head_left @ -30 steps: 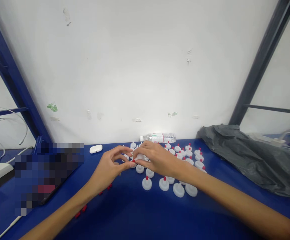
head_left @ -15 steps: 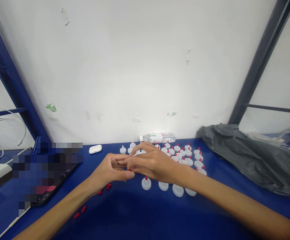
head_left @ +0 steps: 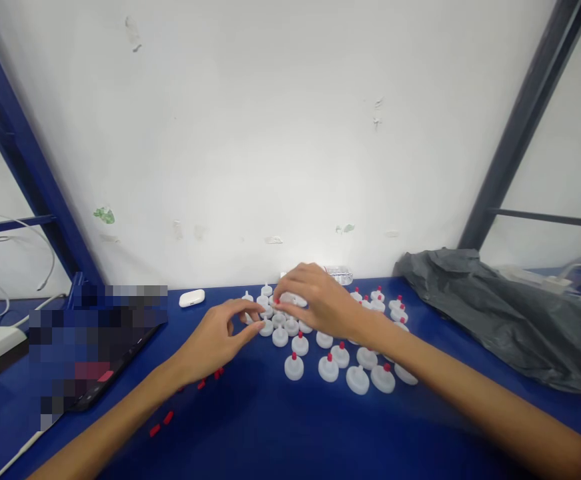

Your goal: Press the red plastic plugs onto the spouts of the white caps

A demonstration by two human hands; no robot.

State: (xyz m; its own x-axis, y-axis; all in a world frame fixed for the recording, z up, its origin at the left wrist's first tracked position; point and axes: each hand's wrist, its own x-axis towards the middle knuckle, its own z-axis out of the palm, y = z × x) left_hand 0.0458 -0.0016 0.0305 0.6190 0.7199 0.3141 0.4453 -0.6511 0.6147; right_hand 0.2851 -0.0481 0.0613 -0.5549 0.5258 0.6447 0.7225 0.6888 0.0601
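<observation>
The right hand (head_left: 315, 300) is pinching thumb and forefinger around what I am taking to be a small, bright red plastic tip (head_left: 277, 301), just above a cluster of round, translucent white plastic caps with narrow spouts (head_left: 294, 369). The left hand (head_left: 225, 333) is keeping its grip parted, thumb and fingers apart beside the cluster's near left side, with nothing showing between them. Some caps are wearing red tips, others are standing bare. Loose red plastic pieces (head_left: 155, 431) are lying by the left forearm on the glossy blue counter (head_left: 250, 427). With fingers working so close among the caps, a brushing knuckle could be tipping one over, and a weak pinch could be letting the tiny tip drop and roll. The right hand and forearm are hiding several caps and most of a clear plastic bottle (head_left: 340, 275); pixelation is blurring a dark flat device (head_left: 115, 373) leftward.
</observation>
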